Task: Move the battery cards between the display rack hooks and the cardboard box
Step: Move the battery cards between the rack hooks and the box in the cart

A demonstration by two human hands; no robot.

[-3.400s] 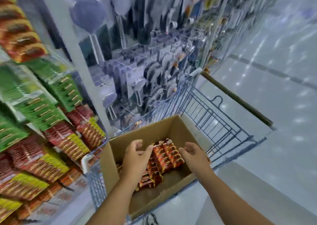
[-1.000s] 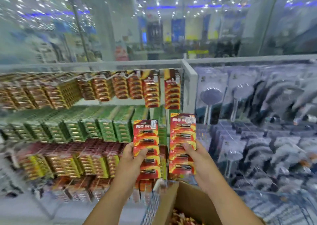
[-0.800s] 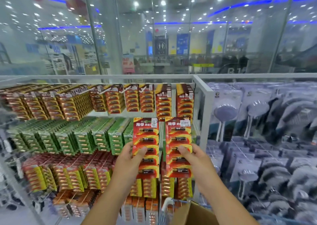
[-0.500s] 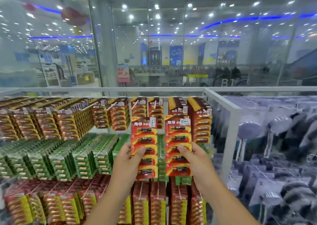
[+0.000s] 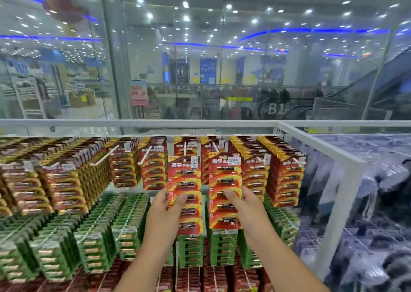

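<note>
My left hand (image 5: 163,211) grips a red battery card (image 5: 184,180) by its left edge, thumb across the front. My right hand (image 5: 243,205) grips a second red battery card (image 5: 224,176) the same way from the right. Both cards stand upright side by side, raised in front of the top row of the display rack. Their tops sit just below two white hooks (image 5: 185,148) that carry a few red cards each. The cardboard box is out of view.
Full hooks of red and gold cards (image 5: 282,169) flank the two hooks on the right, and more (image 5: 73,176) hang left. Green cards (image 5: 100,236) fill the row below, red ones the bottom. A white frame post (image 5: 342,180) divides off wrapped shower heads (image 5: 378,202) at right.
Both hands lifted the two cards out of the box and up in front of the rack. My view rose from the box to the top row of hooks.
</note>
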